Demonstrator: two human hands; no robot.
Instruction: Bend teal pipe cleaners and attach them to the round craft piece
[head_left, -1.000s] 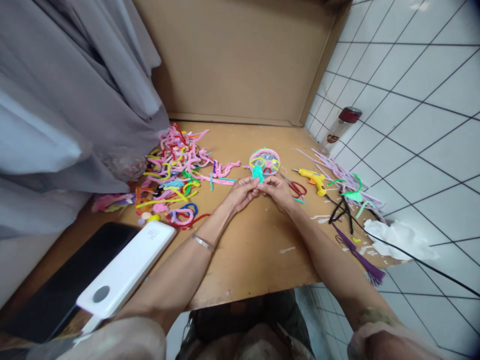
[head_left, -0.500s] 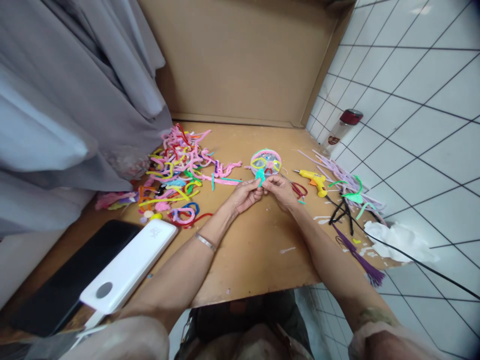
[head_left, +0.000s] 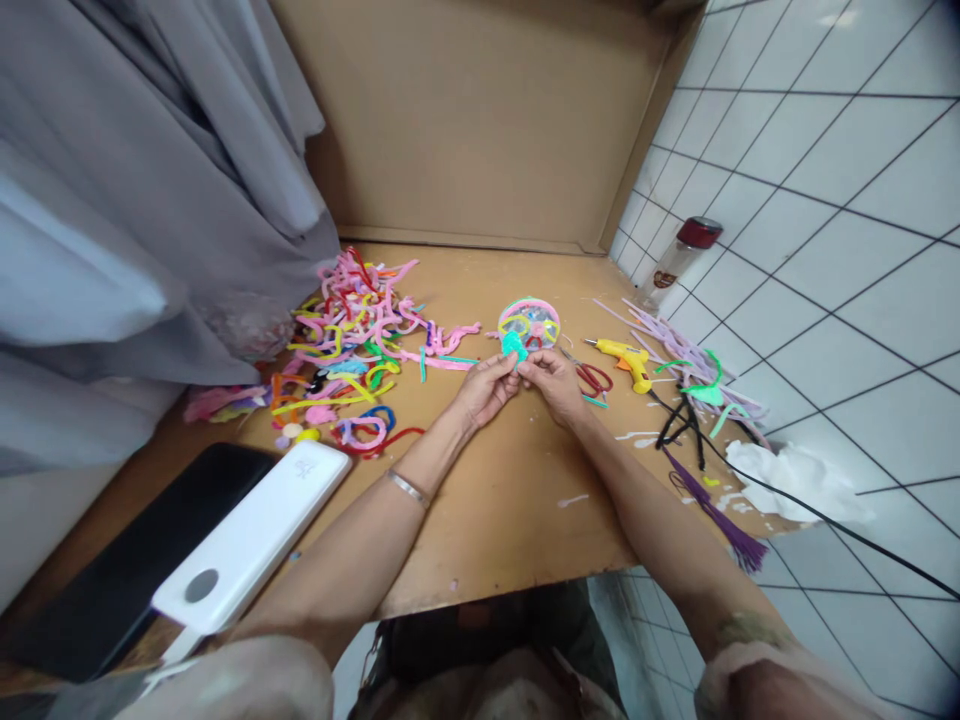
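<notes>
A small teal fuzzy piece, seemingly coiled pipe cleaner (head_left: 514, 346), is pinched between both hands above the table's middle. My left hand (head_left: 486, 390) grips its lower left side, thumb and fingers closed. From the right, my right hand (head_left: 555, 385) closes its fingertips on its lower edge. Just behind the piece lies a round clear item with a pink rim and yellow loops (head_left: 529, 310), partly covered by it. Red-handled scissors (head_left: 596, 380) rest beside my right hand, and a short teal strip lies by them.
Tangled colourful pipe cleaners (head_left: 360, 330) cover the left side. A white power bank (head_left: 255, 530) lies near a black slab (head_left: 142, 560). To the right are a yellow glue gun (head_left: 626, 358) with a black cord, lilac stems (head_left: 675, 345), a purple tassel (head_left: 712, 510), crumpled tissue (head_left: 795, 480) and a bottle (head_left: 679, 260).
Both hands have shifted slightly left with the teal piece. It has turned, and more of its broad face shows. The scissors are a little less covered by my right hand.
</notes>
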